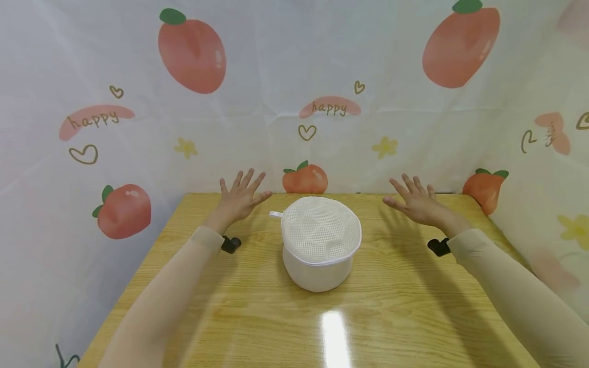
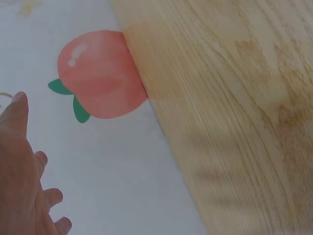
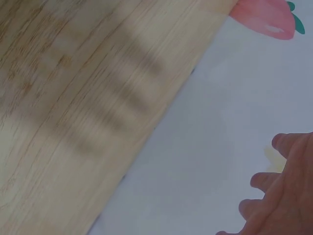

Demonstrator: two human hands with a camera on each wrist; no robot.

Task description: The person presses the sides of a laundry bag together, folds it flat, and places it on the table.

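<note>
A round white mesh laundry bag (image 1: 321, 230) with a zipped rim and a small white tab stands on the wooden table in the head view. Left of it, apart from the bag, my left hand (image 1: 240, 201) is held up with its fingers spread. On the other side my right hand (image 1: 417, 204) is raised the same way, fingers apart and touching nothing. Part of the left hand (image 2: 19, 171) shows at the edge of the left wrist view. In the right wrist view, the right hand (image 3: 286, 191) appears at the lower right. Neither hand holds anything.
The wooden table (image 1: 257, 322) meets a white cloth backdrop (image 1: 257, 61) printed with fruit, hearts and flowers at its far edge. The cloth also hangs along both sides. A dark wrist device (image 1: 231, 244) sits at the left cuff, another (image 1: 438, 247) at the right.
</note>
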